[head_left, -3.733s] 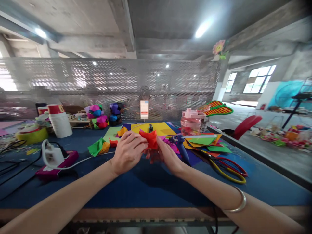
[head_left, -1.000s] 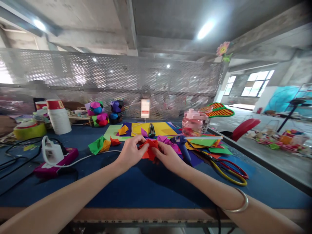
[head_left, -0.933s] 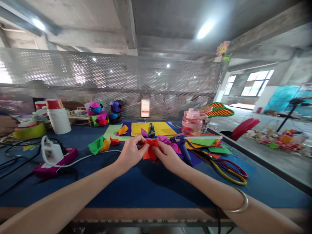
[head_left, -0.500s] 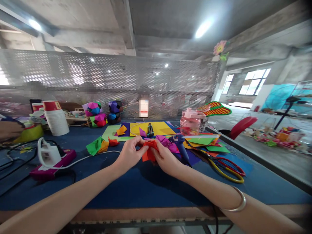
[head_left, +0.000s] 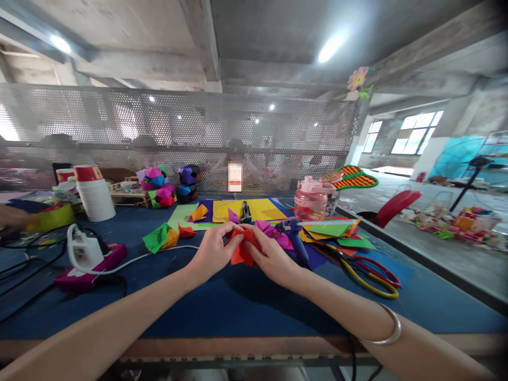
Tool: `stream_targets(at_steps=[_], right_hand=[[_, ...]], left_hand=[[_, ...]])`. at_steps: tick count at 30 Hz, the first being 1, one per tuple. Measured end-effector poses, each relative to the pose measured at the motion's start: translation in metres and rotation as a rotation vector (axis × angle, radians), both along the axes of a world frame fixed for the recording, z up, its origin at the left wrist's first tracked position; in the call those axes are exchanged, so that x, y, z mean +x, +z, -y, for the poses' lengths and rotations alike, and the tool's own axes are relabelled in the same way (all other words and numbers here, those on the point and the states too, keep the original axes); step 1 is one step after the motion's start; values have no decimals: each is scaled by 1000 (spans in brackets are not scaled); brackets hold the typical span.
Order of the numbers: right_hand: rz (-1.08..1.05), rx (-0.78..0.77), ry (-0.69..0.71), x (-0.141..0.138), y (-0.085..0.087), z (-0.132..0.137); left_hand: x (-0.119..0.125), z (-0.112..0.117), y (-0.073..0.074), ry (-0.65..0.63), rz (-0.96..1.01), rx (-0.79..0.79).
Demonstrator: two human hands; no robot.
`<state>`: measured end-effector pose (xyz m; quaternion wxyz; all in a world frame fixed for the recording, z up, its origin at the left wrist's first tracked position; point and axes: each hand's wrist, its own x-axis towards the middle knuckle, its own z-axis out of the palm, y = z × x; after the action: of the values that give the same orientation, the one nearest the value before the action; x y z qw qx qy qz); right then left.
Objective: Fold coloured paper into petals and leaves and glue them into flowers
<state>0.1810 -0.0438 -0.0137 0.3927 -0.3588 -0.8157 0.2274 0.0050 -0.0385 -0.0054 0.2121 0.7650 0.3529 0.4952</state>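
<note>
A folded red-orange paper piece [head_left: 240, 250] is held just above the blue table [head_left: 246, 307] between both my hands. My left hand [head_left: 211, 253] pinches its upper left edge with thumb and fingers closed. My right hand [head_left: 270, 257] grips its right side, fingers curled over the paper. Part of the paper is hidden behind my fingers. A silver bangle [head_left: 387, 328] sits on my right forearm.
Coloured paper sheets [head_left: 254, 209] and folded pieces [head_left: 162, 236] lie behind my hands. A blue glue gun [head_left: 296, 237], pink jar [head_left: 310, 205], scissors with loops [head_left: 373, 275], white charger on a magenta block [head_left: 85, 256], stacked cups [head_left: 94, 193] and paper balls [head_left: 161, 186] stand around. Another person's hand [head_left: 10, 218] shows far left.
Both hands have lowered the red paper closer to the table and kept working its folds; the fingers have closed tighter round it. The hand at far left has shifted.
</note>
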Motion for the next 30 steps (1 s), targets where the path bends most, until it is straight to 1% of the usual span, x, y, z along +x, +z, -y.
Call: stream_targets(at_steps=[3, 6, 11, 14, 17, 20, 24, 28, 30], right_hand=[[-71, 3, -73, 1, 3, -1], [-169, -15, -41, 1, 4, -2], [-250, 44, -41, -3, 5, -1], [-278, 56, -24, -3, 5, -2], [-288, 98, -15, -3, 6, -3], [-298, 171, -9, -3, 8, -2], [-301, 241, 33, -1, 11, -1], [-244, 299, 71, 2, 11, -2], [-196, 356, 81, 3, 10, -2]], left_hand=[[-2, -1, 0, 50, 14, -7], [-2, -1, 1, 64, 33, -19], [3, 2, 0, 45, 48, -35], [5, 1, -1, -11, 92, -90], [6, 0, -1, -87, 161, -164], [5, 1, 2, -129, 224, -244], [5, 3, 4, -187, 312, -339], [4, 4, 4, -173, 323, -369], [4, 4, 4, -164, 317, -372]])
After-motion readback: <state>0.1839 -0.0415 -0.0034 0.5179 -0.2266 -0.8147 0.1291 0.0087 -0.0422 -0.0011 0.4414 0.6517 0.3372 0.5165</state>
